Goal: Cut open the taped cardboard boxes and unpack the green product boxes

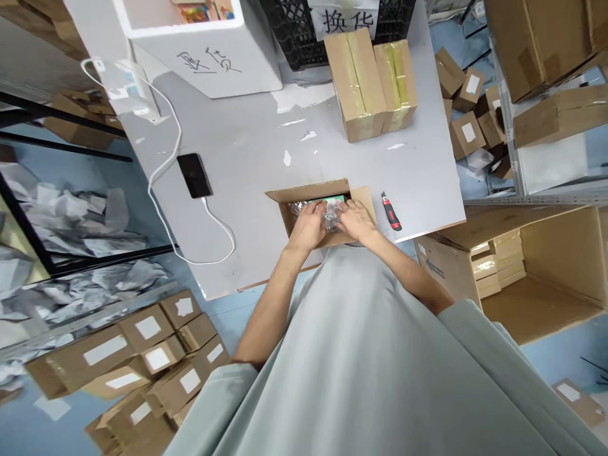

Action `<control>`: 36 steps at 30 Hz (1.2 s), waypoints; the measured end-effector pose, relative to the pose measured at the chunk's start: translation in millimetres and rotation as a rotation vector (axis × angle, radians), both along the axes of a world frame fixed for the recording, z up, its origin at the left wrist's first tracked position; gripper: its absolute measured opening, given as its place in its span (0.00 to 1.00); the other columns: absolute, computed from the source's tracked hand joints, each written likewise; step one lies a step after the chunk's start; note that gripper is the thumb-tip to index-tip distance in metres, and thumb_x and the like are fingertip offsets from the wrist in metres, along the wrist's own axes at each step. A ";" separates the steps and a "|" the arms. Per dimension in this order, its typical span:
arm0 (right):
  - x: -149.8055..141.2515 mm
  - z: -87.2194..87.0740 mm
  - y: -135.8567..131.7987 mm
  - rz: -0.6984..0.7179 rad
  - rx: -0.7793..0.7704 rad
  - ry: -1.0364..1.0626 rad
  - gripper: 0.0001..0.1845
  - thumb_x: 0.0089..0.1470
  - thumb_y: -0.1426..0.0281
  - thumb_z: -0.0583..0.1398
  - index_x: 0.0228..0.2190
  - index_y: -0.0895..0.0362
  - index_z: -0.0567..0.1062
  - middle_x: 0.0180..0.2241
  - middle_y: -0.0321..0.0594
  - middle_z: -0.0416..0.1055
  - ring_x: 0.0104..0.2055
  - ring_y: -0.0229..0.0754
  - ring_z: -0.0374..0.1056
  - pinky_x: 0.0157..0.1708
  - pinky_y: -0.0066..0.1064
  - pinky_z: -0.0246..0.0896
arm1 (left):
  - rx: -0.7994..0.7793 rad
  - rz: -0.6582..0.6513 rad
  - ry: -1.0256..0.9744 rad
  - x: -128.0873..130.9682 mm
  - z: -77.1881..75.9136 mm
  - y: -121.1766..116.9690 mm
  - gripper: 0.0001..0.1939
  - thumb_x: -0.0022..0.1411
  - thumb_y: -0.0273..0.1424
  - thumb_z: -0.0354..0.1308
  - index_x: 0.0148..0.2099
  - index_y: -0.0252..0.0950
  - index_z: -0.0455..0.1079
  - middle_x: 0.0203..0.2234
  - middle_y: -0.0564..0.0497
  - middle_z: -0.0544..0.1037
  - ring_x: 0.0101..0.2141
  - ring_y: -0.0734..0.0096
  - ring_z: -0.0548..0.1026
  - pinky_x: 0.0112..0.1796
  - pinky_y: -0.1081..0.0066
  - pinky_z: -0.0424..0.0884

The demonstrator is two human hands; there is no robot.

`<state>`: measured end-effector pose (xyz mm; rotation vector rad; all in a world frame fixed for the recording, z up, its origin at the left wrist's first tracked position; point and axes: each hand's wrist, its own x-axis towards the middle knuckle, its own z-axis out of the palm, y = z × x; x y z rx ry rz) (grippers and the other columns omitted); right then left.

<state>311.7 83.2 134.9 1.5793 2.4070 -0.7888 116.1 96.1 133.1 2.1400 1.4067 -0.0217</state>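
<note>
At the near edge of the bench point(247, 145), an open cardboard box point(284, 221) sits with its flaps up, and both hands are in it! The left hand point(354, 218) reaches over the right side of the opening, fingers bent onto crinkly clear wrap point(331, 218); the right hand point(310, 225) comes over the near side, fingertips down on the same wrap, something green showing just beyond. Are they gripping it or only pressing? The fingertips are too buried to tell. Just right of the box lies a red-and-black box cutter point(391, 212). Over on the left, a dark phone point(194, 175) lies plugged into a white cable point(177, 136). Up at the far side, two taped cartons point(358, 88) stand side by side in front of a black crate point(297, 44), with a white foam box point(209, 63) to their left.
</note>
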 end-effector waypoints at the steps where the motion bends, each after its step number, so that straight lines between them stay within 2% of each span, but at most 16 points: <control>1: 1.7 2.4 -2.1 0.034 -0.026 -0.011 0.19 0.77 0.68 0.61 0.59 0.65 0.85 0.64 0.63 0.80 0.69 0.62 0.68 0.71 0.51 0.61 | 0.000 -0.009 -0.044 7.1 -3.8 5.2 0.35 0.69 0.16 0.53 0.76 0.29 0.71 0.73 0.32 0.74 0.72 0.47 0.73 0.73 0.51 0.69; 3: 7.3 6.5 -7.7 0.093 -0.086 -0.031 0.18 0.78 0.71 0.59 0.55 0.64 0.87 0.59 0.60 0.83 0.68 0.59 0.68 0.72 0.49 0.58 | -0.045 -0.019 -0.054 20.7 -11.3 14.6 0.35 0.68 0.14 0.51 0.75 0.30 0.71 0.70 0.33 0.77 0.69 0.48 0.77 0.70 0.52 0.72; 6: 15.1 10.1 -16.6 0.156 -0.150 -0.033 0.19 0.77 0.74 0.57 0.50 0.63 0.89 0.53 0.57 0.86 0.69 0.57 0.67 0.72 0.48 0.54 | -0.155 -0.074 0.055 39.6 -20.7 24.0 0.32 0.70 0.18 0.56 0.73 0.33 0.74 0.66 0.33 0.80 0.64 0.45 0.80 0.65 0.52 0.77; 9: 16.9 10.7 -24.2 0.150 -0.175 -0.034 0.22 0.78 0.75 0.54 0.49 0.64 0.90 0.52 0.57 0.87 0.68 0.56 0.67 0.71 0.47 0.54 | -0.173 -0.162 0.157 54.2 -26.6 27.1 0.35 0.67 0.22 0.64 0.75 0.32 0.71 0.70 0.31 0.77 0.68 0.39 0.76 0.68 0.50 0.73; 11: 15.4 10.6 -28.8 0.125 -0.178 -0.038 0.23 0.78 0.76 0.53 0.50 0.65 0.90 0.52 0.58 0.87 0.67 0.56 0.68 0.71 0.46 0.53 | -0.141 -0.219 0.199 59.3 -28.3 26.6 0.38 0.66 0.22 0.65 0.77 0.31 0.69 0.70 0.28 0.75 0.70 0.36 0.74 0.70 0.47 0.70; 13: 13.2 10.8 -33.6 0.094 -0.170 -0.031 0.24 0.78 0.76 0.53 0.52 0.66 0.89 0.53 0.59 0.87 0.67 0.55 0.68 0.71 0.46 0.53 | -0.110 -0.282 0.228 59.9 -28.1 24.8 0.36 0.66 0.23 0.65 0.76 0.32 0.72 0.71 0.27 0.74 0.71 0.35 0.72 0.71 0.44 0.67; 16: 10.7 11.4 -41.1 0.054 -0.163 -0.018 0.23 0.78 0.77 0.53 0.54 0.66 0.88 0.55 0.60 0.86 0.67 0.55 0.68 0.70 0.46 0.53 | -0.091 -0.336 0.242 55.7 -24.5 20.6 0.27 0.69 0.29 0.65 0.69 0.34 0.78 0.74 0.29 0.71 0.73 0.36 0.69 0.72 0.44 0.65; 18: 9.7 11.3 -45.6 0.039 -0.159 -0.015 0.24 0.79 0.76 0.52 0.56 0.67 0.87 0.55 0.60 0.86 0.68 0.55 0.68 0.70 0.46 0.54 | -0.085 -0.302 0.234 53.4 -21.5 17.7 0.22 0.75 0.32 0.59 0.66 0.35 0.81 0.74 0.31 0.71 0.72 0.38 0.70 0.71 0.45 0.67; 20: 9.2 10.8 -48.4 0.038 -0.153 -0.010 0.24 0.79 0.76 0.51 0.56 0.68 0.87 0.56 0.61 0.86 0.68 0.56 0.69 0.70 0.46 0.55 | -0.081 -0.241 0.226 53.9 -19.4 15.3 0.21 0.79 0.33 0.54 0.64 0.34 0.82 0.73 0.31 0.73 0.70 0.39 0.72 0.70 0.45 0.68; 23: 9.5 10.5 -48.9 0.054 -0.142 0.005 0.23 0.80 0.74 0.53 0.55 0.68 0.87 0.56 0.61 0.85 0.67 0.56 0.69 0.69 0.47 0.56 | -0.102 -0.182 0.247 60.3 -20.0 12.4 0.21 0.76 0.27 0.56 0.64 0.34 0.81 0.72 0.30 0.74 0.70 0.38 0.71 0.69 0.44 0.68; 26: 10.7 11.3 -46.8 0.071 -0.137 0.016 0.23 0.81 0.69 0.54 0.54 0.67 0.88 0.54 0.61 0.85 0.65 0.56 0.70 0.69 0.46 0.57 | -0.114 -0.155 0.281 69.1 -24.8 9.8 0.25 0.72 0.20 0.54 0.66 0.33 0.80 0.69 0.27 0.76 0.69 0.38 0.72 0.68 0.42 0.68; 30: 11.7 11.8 -45.3 0.054 -0.119 0.023 0.24 0.82 0.68 0.55 0.54 0.68 0.88 0.54 0.61 0.86 0.65 0.56 0.70 0.70 0.47 0.57 | -0.087 -0.118 0.284 75.7 -28.7 6.2 0.30 0.70 0.16 0.53 0.70 0.34 0.76 0.71 0.25 0.74 0.71 0.38 0.72 0.69 0.39 0.65; 33: 10.7 10.1 -46.7 0.037 -0.118 0.027 0.23 0.82 0.68 0.55 0.52 0.67 0.89 0.53 0.60 0.86 0.65 0.56 0.70 0.69 0.47 0.57 | -0.059 -0.130 0.259 69.8 -21.8 4.5 0.30 0.69 0.16 0.56 0.70 0.34 0.76 0.70 0.26 0.75 0.70 0.40 0.72 0.70 0.43 0.65; 36: 8.6 6.9 -48.5 0.021 -0.100 0.030 0.23 0.82 0.68 0.54 0.52 0.66 0.89 0.54 0.59 0.86 0.65 0.55 0.70 0.69 0.46 0.56 | -0.022 -0.145 0.232 51.3 -7.3 2.5 0.26 0.69 0.20 0.60 0.67 0.33 0.77 0.69 0.27 0.76 0.69 0.39 0.72 0.68 0.46 0.67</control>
